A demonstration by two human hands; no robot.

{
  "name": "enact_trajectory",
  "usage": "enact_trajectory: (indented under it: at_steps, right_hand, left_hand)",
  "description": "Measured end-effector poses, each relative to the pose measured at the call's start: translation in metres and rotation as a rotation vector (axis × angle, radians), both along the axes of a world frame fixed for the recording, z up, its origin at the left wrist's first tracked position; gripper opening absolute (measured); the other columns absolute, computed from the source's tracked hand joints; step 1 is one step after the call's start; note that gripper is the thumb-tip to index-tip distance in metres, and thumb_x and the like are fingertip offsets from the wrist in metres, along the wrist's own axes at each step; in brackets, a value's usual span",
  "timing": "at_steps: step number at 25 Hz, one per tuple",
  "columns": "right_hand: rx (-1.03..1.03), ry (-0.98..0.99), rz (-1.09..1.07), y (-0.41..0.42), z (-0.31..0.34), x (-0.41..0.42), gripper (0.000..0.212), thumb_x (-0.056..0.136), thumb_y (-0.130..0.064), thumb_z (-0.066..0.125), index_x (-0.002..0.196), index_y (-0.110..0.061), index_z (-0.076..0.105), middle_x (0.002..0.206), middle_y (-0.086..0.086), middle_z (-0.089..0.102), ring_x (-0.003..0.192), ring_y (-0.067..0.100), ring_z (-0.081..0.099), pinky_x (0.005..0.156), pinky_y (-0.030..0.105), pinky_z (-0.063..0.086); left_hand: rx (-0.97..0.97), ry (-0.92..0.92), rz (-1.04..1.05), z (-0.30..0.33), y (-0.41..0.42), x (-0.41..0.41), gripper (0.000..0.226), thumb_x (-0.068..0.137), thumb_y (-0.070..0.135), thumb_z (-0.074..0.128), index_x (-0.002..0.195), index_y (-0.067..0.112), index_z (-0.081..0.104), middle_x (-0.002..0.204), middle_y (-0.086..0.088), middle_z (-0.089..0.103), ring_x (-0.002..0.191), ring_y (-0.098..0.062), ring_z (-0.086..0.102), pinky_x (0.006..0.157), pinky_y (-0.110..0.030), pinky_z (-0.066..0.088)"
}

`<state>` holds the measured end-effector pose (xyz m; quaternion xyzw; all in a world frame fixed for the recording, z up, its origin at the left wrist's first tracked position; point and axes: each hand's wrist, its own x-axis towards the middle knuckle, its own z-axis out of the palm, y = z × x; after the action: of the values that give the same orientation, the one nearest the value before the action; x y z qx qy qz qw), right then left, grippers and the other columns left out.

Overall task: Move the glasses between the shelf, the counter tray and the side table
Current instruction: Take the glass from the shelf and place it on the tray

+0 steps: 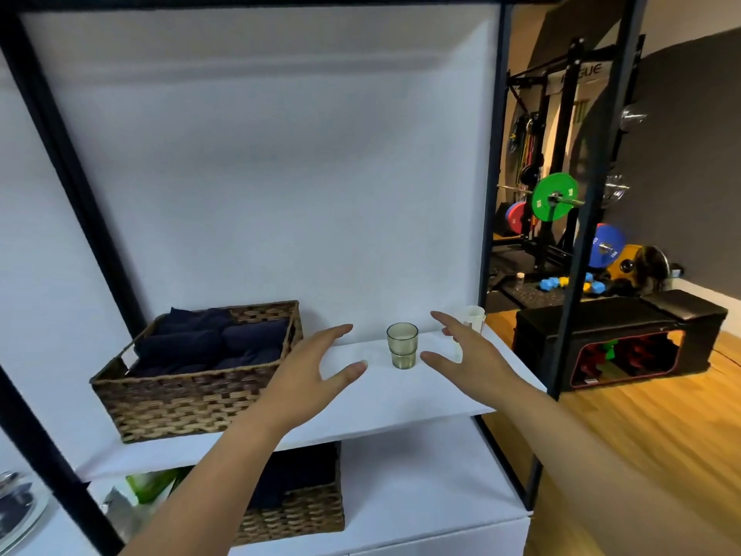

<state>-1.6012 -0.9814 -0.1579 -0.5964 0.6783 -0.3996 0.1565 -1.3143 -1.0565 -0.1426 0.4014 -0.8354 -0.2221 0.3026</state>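
Observation:
A greenish tinted glass [402,345] stands upright on the white shelf [401,399], near its middle right. A pale, whitish glass [472,317] stands further back at the shelf's right end, partly hidden behind my right hand. My left hand [308,373] hovers open just left of the green glass, fingers spread. My right hand [467,355] hovers open just right of it. Neither hand touches the glass.
A wicker basket [192,395] with dark blue cloths fills the shelf's left half. A second basket [296,511] sits on the level below. Black frame posts [491,194] flank the shelf. Gym weights and a black bench [617,339] stand at the right on wooden floor.

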Motion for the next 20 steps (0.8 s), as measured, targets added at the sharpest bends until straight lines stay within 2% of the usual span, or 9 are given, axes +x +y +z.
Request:
enact_trajectory:
  at_steps: [2, 5, 8, 11, 16, 20]
  right_hand:
    - [0.029, -0.026, 0.024, -0.029, -0.010, -0.016, 0.072, 0.093, -0.050, 0.071, 0.154, -0.049, 0.033, 0.142, -0.011, 0.051, 0.138, 0.012, 0.044, 0.102, 0.028, 0.037]
    - [0.024, -0.025, 0.057, -0.068, -0.021, -0.032, 0.076, 0.092, -0.049, 0.073, 0.155, -0.048, 0.031, 0.151, -0.010, 0.048, 0.142, 0.012, 0.043, 0.106, 0.028, 0.037]
    - [0.035, -0.046, 0.048, -0.093, -0.033, -0.044, 0.082, 0.090, -0.052, 0.074, 0.157, -0.048, 0.028, 0.156, -0.009, 0.045, 0.143, 0.013, 0.041, 0.112, 0.033, 0.039]
    - [0.068, -0.084, 0.025, -0.118, -0.045, -0.057, 0.087, 0.088, -0.053, 0.076, 0.158, -0.046, 0.026, 0.158, -0.007, 0.044, 0.146, 0.014, 0.039, 0.113, 0.034, 0.039]
    - [0.167, -0.237, -0.119, -0.163, -0.071, -0.063, 0.105, 0.083, -0.050, 0.082, 0.163, -0.037, 0.016, 0.159, 0.006, 0.040, 0.145, 0.025, 0.041, 0.110, 0.040, 0.044]
    - [0.220, -0.275, -0.147, -0.194, -0.102, -0.059, 0.114, 0.079, -0.050, 0.085, 0.165, -0.034, 0.013, 0.161, 0.007, 0.039, 0.147, 0.024, 0.040, 0.107, 0.038, 0.046]
  left_hand:
    - [0.004, -0.014, 0.031, -0.006, -0.019, -0.020, 0.083, 0.078, 0.085, 0.052, 0.151, 0.048, 0.040, 0.146, 0.034, 0.039, 0.144, -0.001, 0.036, 0.120, -0.035, 0.035]
    - [0.003, -0.049, 0.057, -0.011, -0.044, -0.045, 0.088, 0.075, 0.083, 0.055, 0.153, 0.046, 0.039, 0.145, 0.031, 0.037, 0.144, -0.002, 0.033, 0.119, -0.032, 0.033]
    - [0.018, -0.054, 0.069, -0.017, -0.069, -0.059, 0.090, 0.075, 0.082, 0.058, 0.154, 0.045, 0.037, 0.146, 0.030, 0.036, 0.142, 0.001, 0.031, 0.117, -0.027, 0.029]
    - [0.031, -0.046, 0.073, -0.027, -0.099, -0.076, 0.084, 0.081, 0.076, 0.062, 0.154, 0.045, 0.037, 0.151, 0.028, 0.038, 0.141, 0.001, 0.030, 0.114, -0.025, 0.028]
    - [0.012, -0.055, 0.122, -0.061, -0.151, -0.105, 0.075, 0.093, 0.054, 0.068, 0.157, 0.035, 0.036, 0.157, 0.013, 0.043, 0.147, -0.014, 0.034, 0.117, -0.030, 0.029]
    - [0.119, -0.037, 0.092, -0.097, -0.183, -0.116, 0.080, 0.092, 0.054, 0.069, 0.159, 0.043, 0.027, 0.157, 0.016, 0.042, 0.146, -0.010, 0.031, 0.118, -0.035, 0.033]
